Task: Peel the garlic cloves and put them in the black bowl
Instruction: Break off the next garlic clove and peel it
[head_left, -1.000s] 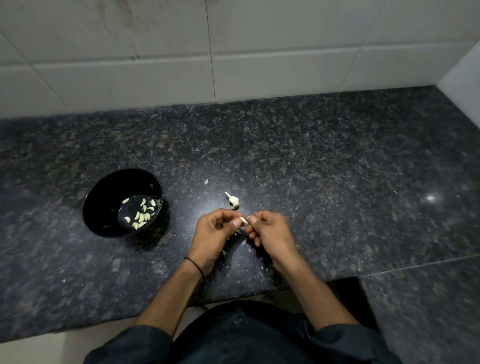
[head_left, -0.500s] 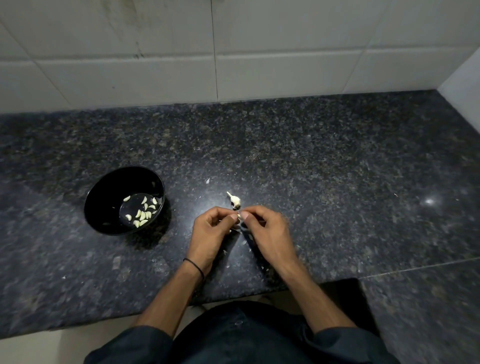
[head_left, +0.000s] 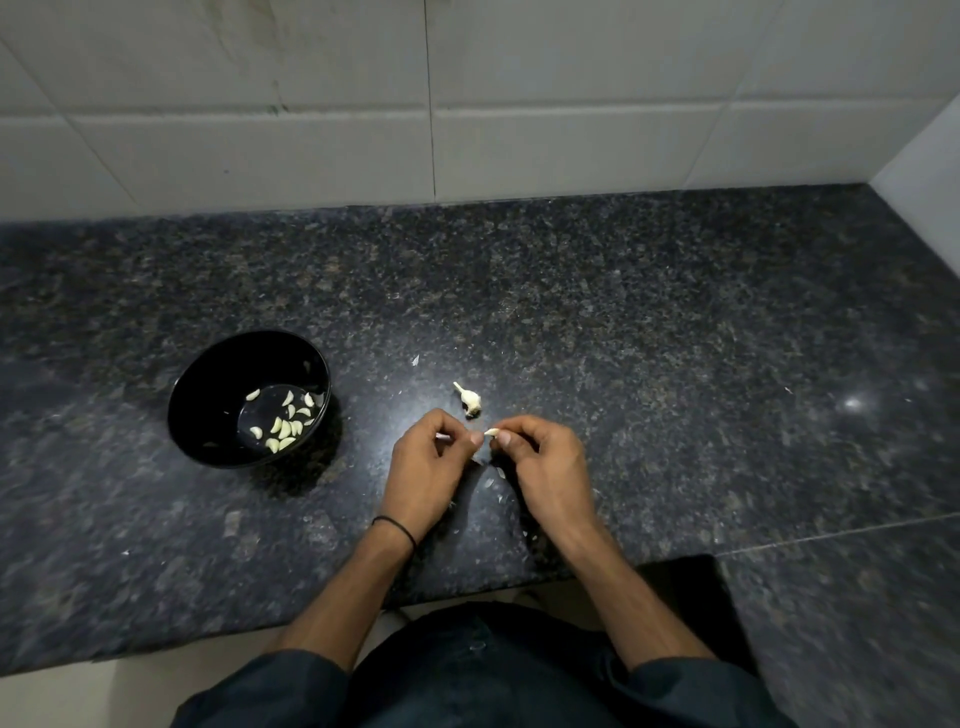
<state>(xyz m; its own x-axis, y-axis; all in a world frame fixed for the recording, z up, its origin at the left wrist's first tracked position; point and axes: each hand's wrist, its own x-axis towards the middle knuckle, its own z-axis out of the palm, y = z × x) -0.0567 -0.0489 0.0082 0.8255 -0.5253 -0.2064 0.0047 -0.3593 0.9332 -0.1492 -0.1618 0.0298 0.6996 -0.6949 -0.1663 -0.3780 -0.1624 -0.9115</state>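
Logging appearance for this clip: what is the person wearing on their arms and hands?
Both hands are bare, with no gloves and no rings visible. The left hand has a thin black band around its wrist; the right hand has nothing at its wrist. Dark sleeves, left sleeve and right sleeve, end near the elbows, leaving the forearms uncovered.

Dark speckled granite tabletop (head_left: 623, 322). On it: black bowl (head_left: 218, 384) at left; garlic stem remnant (head_left: 470, 401) near centre; small peel scraps (head_left: 415, 359) scattered nearby.
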